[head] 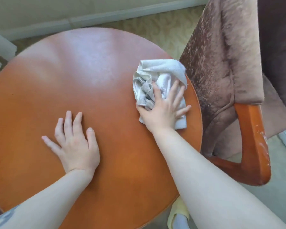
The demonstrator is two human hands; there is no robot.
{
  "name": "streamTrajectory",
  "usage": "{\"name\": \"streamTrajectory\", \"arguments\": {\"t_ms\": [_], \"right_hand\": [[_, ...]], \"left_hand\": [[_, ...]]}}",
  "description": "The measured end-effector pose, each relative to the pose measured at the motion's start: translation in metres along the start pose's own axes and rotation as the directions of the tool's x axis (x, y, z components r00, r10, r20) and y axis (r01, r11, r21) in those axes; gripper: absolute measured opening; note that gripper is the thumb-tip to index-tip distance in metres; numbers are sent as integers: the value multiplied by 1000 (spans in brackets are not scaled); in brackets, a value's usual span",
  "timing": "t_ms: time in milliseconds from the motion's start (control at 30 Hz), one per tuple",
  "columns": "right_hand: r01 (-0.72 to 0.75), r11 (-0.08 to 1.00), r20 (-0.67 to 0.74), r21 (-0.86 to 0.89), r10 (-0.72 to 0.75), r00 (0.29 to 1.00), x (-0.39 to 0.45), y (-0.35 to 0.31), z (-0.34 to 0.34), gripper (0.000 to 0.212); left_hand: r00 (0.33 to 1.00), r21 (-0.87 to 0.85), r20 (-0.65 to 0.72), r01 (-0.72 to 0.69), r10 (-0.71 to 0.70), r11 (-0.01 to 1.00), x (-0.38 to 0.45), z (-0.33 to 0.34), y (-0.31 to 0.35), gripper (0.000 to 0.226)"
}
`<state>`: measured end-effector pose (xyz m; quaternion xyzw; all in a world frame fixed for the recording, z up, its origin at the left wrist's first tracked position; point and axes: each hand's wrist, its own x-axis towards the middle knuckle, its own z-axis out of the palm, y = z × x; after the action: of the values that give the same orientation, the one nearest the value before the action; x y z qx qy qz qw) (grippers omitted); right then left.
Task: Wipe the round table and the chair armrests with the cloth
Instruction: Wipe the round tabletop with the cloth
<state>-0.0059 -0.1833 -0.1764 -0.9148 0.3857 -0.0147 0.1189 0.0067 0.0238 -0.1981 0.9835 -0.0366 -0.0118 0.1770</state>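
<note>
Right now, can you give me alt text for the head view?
The right hand presses a crumpled white cloth on the round wooden table near its right edge, beside a chair armrest. The left hand lies flat on the tabletop.

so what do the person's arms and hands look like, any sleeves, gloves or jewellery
Both forearms are bare from wrist to the frame edge. The left hand and right hand wear no gloves, rings, watch or bracelets, and the nails look short and unpainted. The only clothing showing is a sliver of grey patterned fabric at the bottom left corner, probably a sleeve.
</note>
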Motion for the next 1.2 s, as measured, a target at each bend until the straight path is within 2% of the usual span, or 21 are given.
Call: {"name": "streamTrajectory", "arguments": {"t_ms": [67, 133, 267, 300, 333, 400, 467, 533, 567, 633, 667, 700, 767, 833, 933, 1000, 1033, 1100, 1133, 1167, 1200], "right_hand": [[39, 999, 28, 16, -39, 999, -1, -19, 14, 75], [256, 967, 16, -10, -255, 967, -28, -13, 18, 72], [780, 625, 118, 20, -776, 619, -49, 85, -7, 72], [779, 627, 134, 28, -774, 619, -37, 101, -13, 75], [693, 721, 109, 11, -690, 716, -25, 103, -15, 75], [223, 975, -40, -27, -224, 974, -14, 72, -4, 68], [-105, 991, -79, 84, 111, 991, -27, 15, 6, 70], [1, 996, -61, 94, 5, 998, -57, -4, 11, 75], [266, 964, -21, 25, -265, 964, -74, 14, 15, 74], [748, 663, 62, 33, -748, 661, -83, 72, 5, 64], [840, 541, 116, 42, -838, 534, -72, 99, -5, 61], [858, 513, 136, 26, -852, 505, -57, 117, -12, 61], [661, 750, 83, -25, -658, 749, -25, 122, -12, 70], [195, 980, -76, -44, -198, 977, -7, 80, -3, 68], [-174, 980, -49, 100, 180, 982, -19, -1, 5, 61], [70, 997, -38, 45, -68, 997, -47, -6, 10, 61], [363, 932, 24, -4, -362, 932, -68, 13, 10, 62], [853, 522, 168, 9, -842, 513, -80, 68, -9, 56], [947, 320, 225, 13, -924, 309, -69, 94, -18, 50], [960, 281, 242, 15, -932, 269, -62, 109, -23, 47], [908, 419, 218, -1, -886, 410, -60, 111, -24, 48]], "left_hand": [[1000, 4, 8, -6, 6, 1000, 1, 1, 0, 53], [1000, 5, 13, -12, 12, 1000, 0, -1, 0, 53], [1000, 3, 20, 0, 0, 1000, -1, -2, 4, 53], [1000, 4, 22, -1, 0, 1000, 0, -1, 6, 53], [1000, 5, 24, -4, 4, 1000, 1, -1, 8, 53], [1000, 12, 27, -13, 13, 1000, 1, 0, 9, 53], [1000, 18, 19, -7, 6, 1000, 0, -1, 5, 53], [1000, 20, 18, -3, 3, 1000, -1, -2, 3, 53], [1000, 20, 20, -7, 6, 1000, -1, -3, 2, 54], [1000, 8, 25, -12, 12, 1000, 0, -2, 3, 56], [1000, 7, 24, -9, 9, 1000, 0, -2, 4, 57], [1000, 10, 18, -7, 7, 1000, 0, -2, 5, 56], [1000, 15, 18, -8, 7, 1000, 0, -1, 7, 54], [1000, 10, 23, -7, 6, 1000, 0, -1, 8, 53], [1000, -65, 18, 22, -21, 998, -1, -7, 6, 51], [999, -231, 20, 35, -31, 972, 0, -17, 0, 52], [999, -336, 33, 27, -17, 941, -1, -24, -6, 52], [997, -460, 52, -21, 51, 888, -4, -40, -23, 55], [995, -442, 57, -50, 84, 896, -9, -48, -35, 58], [993, -385, 64, -67, 100, 920, -15, -54, -48, 60], [994, -323, 75, -53, 81, 945, -23, -58, -60, 58]]}}
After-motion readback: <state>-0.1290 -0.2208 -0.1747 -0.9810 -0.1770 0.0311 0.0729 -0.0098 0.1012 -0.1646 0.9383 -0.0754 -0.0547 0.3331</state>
